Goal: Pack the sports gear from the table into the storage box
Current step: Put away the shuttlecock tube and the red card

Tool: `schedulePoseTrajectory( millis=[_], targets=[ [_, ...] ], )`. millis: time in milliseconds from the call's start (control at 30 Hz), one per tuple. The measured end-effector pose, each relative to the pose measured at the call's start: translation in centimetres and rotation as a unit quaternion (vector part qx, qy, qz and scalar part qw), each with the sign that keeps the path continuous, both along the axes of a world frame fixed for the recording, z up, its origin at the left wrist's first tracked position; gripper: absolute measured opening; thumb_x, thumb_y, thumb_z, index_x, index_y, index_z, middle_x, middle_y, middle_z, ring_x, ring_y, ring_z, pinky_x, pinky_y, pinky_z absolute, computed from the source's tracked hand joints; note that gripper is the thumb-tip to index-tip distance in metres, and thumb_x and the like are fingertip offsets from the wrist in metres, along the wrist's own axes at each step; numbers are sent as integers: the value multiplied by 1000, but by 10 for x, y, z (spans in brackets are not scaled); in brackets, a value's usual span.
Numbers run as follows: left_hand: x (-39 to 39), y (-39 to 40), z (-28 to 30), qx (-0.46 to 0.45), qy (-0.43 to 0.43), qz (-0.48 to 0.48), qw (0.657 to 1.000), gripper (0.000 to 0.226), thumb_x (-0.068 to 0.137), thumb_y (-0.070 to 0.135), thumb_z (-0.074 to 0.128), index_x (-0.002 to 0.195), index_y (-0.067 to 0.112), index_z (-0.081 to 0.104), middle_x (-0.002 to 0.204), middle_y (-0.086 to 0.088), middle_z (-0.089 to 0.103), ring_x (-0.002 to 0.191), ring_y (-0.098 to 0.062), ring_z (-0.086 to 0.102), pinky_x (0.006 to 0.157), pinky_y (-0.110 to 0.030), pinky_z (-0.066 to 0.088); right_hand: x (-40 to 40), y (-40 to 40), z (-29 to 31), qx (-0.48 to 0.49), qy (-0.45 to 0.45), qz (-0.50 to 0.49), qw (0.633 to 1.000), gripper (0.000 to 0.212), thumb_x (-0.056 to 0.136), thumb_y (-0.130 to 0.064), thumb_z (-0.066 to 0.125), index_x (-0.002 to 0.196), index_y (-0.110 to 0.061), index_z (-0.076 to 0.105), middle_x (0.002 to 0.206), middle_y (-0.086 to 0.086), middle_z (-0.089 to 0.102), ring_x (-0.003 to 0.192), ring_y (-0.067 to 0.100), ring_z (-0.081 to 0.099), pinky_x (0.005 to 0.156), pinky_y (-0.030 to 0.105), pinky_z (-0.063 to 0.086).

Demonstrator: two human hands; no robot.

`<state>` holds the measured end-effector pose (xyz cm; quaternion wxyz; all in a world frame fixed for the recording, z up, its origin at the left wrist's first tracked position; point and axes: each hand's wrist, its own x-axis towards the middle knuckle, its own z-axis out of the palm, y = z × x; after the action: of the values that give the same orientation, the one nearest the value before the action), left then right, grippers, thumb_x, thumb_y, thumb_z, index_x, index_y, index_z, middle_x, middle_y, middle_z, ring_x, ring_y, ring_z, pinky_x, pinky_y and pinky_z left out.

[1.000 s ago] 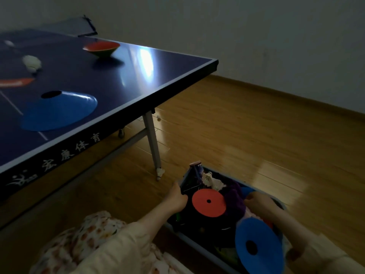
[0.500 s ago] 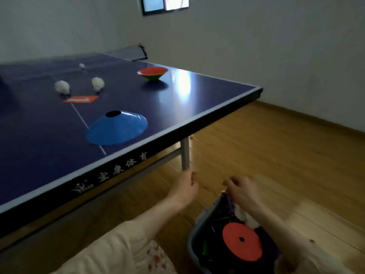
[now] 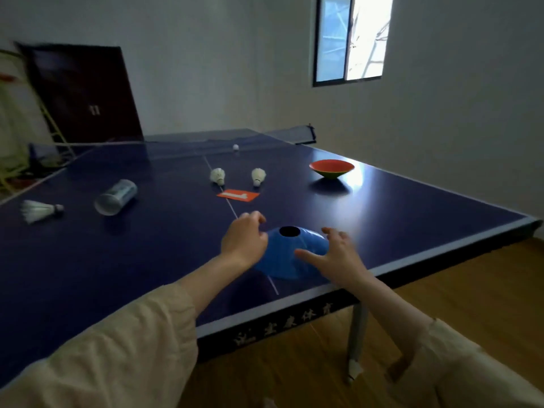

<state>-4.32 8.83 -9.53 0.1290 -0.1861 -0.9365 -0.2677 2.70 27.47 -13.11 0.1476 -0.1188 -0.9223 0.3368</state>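
My left hand (image 3: 245, 241) and my right hand (image 3: 335, 254) hover on either side of the blue cone (image 3: 290, 256), which sits on the dark blue surface (image 3: 117, 260) close to its near edge, hole at the top. My left fingers (image 3: 254, 217) are loosely curled and hold nothing; whether the palm touches the cone's left rim I cannot tell. My right fingers (image 3: 306, 254) are spread apart, over the cone's right side, and are blurred.

Beyond the cone lies open surface up to an orange card (image 3: 238, 195) on the centre line. Past it stand two white shuttlecocks (image 3: 218, 175) (image 3: 258, 176), well apart from each other. An upturned red cone (image 3: 331, 168) rests near the right edge. A small white ball (image 3: 235, 147) sits by the net. To the left, a clear shuttlecock tube (image 3: 116, 196) lies on its side, and a third shuttlecock (image 3: 39, 210) lies near the left edge.

The stretch of surface between the tube and my left forearm is bare. The wooden floor (image 3: 441, 290) runs along the right side. The storage box is out of view.
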Motion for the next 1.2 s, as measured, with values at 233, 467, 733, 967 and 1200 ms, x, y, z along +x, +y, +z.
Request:
schedulePoseTrajectory(
  millis=[233,467,733,967,1200],
  targets=[
    [-72,-137,-12,-66,-31,167,983,36,93,19,52,128,17,50,128,-3,49,115,-20,48,85,-35,51,-59,-36,-12,98,18,42,994,64,77,-67,63,129,-36,45,139,-6,45,125,22,45,98,45,40],
    [-152,-220,-7,-83,-46,275,957,46,92,22,53,135,18,38,140,-8,30,122,-27,35,77,-34,47,-137,-78,-14,133,12,66,989,58,79,-69,56,125,-34,48,139,-2,44,124,24,46,98,47,44],
    [-259,-276,-13,103,-28,386,916,98,81,38,73,151,23,6,158,-13,-1,143,-37,11,105,-55,35,-201,-117,-29,197,5,63,978,65,85,-73,35,138,-36,29,152,-4,24,141,23,24,113,45,28],
    [-313,-313,-31,230,-69,411,879,91,82,47,69,150,15,20,151,-18,31,132,-38,38,101,-50,37,-201,-120,-29,199,22,61,978,82,66,-83,5,133,-41,29,150,-10,23,140,16,22,111,39,25],
    [-290,-309,-29,292,-63,438,848,67,83,45,65,133,7,44,133,-19,52,115,-38,54,88,-46,46,-202,-115,-30,169,40,86,981,65,80,-77,26,130,-37,38,151,-6,27,138,19,30,111,43,30]
  ],
)
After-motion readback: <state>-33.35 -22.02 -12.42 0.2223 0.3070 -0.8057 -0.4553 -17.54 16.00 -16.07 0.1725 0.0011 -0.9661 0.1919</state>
